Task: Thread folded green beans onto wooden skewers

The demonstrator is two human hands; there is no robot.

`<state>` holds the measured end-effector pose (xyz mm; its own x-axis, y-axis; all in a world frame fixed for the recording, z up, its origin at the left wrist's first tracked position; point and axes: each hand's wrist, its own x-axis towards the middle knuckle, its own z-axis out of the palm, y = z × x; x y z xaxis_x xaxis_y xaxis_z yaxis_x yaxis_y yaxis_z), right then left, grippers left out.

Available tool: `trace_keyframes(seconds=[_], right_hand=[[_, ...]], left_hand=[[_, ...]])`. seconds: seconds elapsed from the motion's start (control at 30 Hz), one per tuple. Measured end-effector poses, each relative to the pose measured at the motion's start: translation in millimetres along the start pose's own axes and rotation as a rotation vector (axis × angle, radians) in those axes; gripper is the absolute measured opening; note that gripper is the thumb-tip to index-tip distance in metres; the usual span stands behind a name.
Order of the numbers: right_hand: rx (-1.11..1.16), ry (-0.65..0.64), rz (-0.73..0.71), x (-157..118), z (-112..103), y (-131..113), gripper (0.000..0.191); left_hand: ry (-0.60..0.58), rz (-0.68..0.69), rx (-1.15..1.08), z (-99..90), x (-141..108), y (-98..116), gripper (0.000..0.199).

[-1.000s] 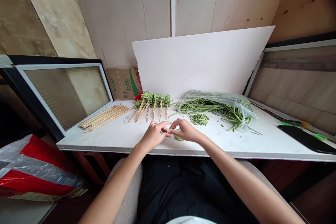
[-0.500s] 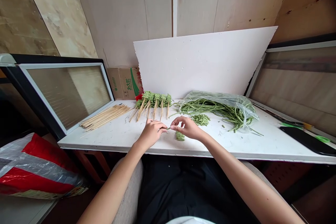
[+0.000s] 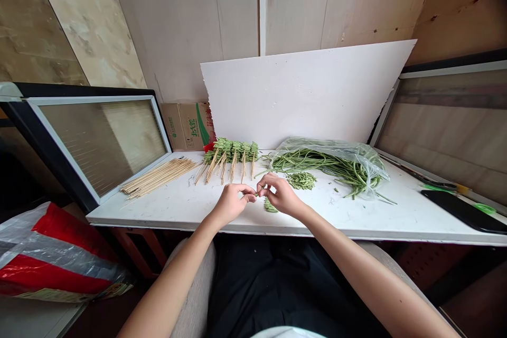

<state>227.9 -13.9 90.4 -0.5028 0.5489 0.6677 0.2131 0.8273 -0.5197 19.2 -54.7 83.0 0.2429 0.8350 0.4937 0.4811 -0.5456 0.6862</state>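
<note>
My left hand [image 3: 233,204] and my right hand [image 3: 280,196] meet over the front of the white table, fingertips pinched on a short green bean piece [image 3: 256,194]. Most of that piece is hidden by the fingers. Partly behind my right hand lies a neat row of cut bean pieces [image 3: 270,206]. Just beyond it is a loose pile of cut bean pieces [image 3: 301,180]. Farther back on the left, bean skewers [image 3: 233,149] are stacked with their bare sticks pointing towards me.
Bare bamboo skewers [image 3: 158,177] lie at the left of the white table [image 3: 336,220]. Long green beans [image 3: 317,161] spill from a clear plastic bag [image 3: 366,156]. A black phone-like slab [image 3: 463,210] and scissors [image 3: 435,182] lie right. A white board [image 3: 304,100] leans behind.
My hands have come closer together, and both now pinch the bean piece, more of which showed before. The things on the table have not moved.
</note>
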Motion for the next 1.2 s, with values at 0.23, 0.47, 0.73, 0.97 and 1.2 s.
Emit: trace_keyframes(seconds=[0.23,0.47,0.73,0.97,1.2], right_hand=[[0.340,-0.093,0.096,-1,5,2,0.022],[0.387,0.012,0.232,0,-14,34,0.034],[-0.222,-0.119,0.388,-16,-12,88,0.019],[-0.336,-0.240,0.412,-21,-16,93,0.021],[-0.228,-0.117,0.301,-10,-16,67,0.040]], left_hand=[[-0.089,-0.016,-0.257,1.3,2,2,0.015],[-0.061,-0.049,-0.279,-0.1,3,-6,0.019],[-0.063,-0.137,-0.367,2.3,3,-4,0.038],[-0.103,-0.215,-0.496,2.9,5,-12,0.046],[-0.096,-0.198,-0.494,3.2,5,-10,0.043]])
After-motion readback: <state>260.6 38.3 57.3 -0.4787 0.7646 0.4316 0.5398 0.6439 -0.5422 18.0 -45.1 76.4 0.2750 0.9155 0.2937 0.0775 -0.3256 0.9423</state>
